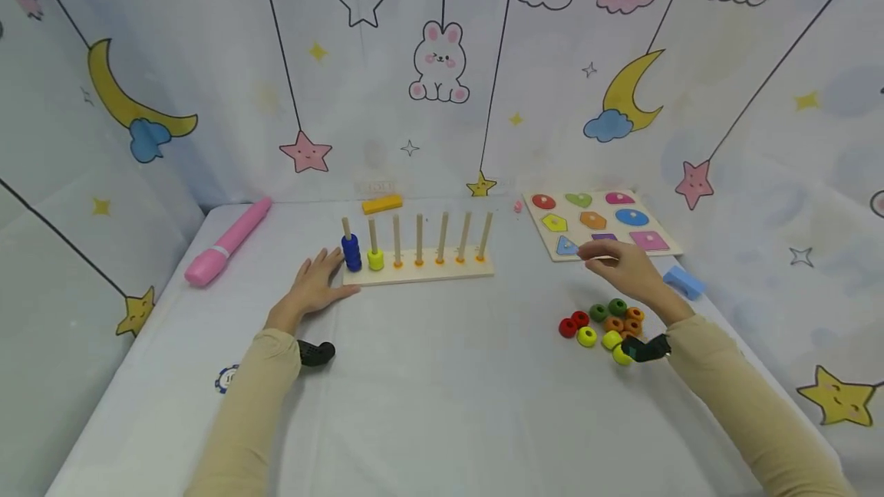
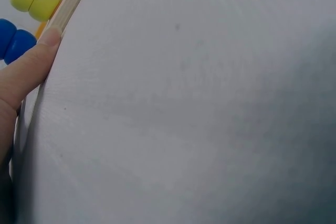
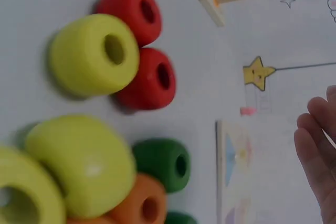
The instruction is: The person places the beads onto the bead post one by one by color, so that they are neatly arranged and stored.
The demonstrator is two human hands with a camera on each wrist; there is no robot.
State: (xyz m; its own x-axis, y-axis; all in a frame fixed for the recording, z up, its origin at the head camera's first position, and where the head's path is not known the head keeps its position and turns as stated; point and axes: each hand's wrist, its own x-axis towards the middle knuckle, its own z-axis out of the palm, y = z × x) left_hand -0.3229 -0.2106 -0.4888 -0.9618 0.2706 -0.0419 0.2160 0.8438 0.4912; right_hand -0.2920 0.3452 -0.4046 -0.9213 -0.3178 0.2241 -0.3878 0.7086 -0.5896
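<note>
A wooden peg board [image 1: 421, 273] with a row of upright pegs stands in the middle of the table. Blue beads [image 1: 352, 253] are stacked on its leftmost peg and two yellow beads [image 1: 375, 259] on the one beside it. My left hand [image 1: 314, 282] holds the board's left end, its thumb [image 2: 39, 64] against the front edge. Over the near left corner of a shape puzzle [image 1: 566, 258] is my right hand [image 1: 625, 267], fingers bent loosely with nothing seen between them. Below that hand lie loose red beads [image 3: 134, 17], yellow beads [image 3: 79, 163], green beads [image 3: 160, 156] and orange beads [image 3: 142, 198].
A pink microphone-shaped toy [image 1: 228, 244] lies at the far left. Behind the peg board is a yellow block [image 1: 382, 204]. A blue block [image 1: 684, 282] sits near the right edge, and a round chip [image 1: 224, 380] lies by the left forearm. Patterned cloth hangs around the table.
</note>
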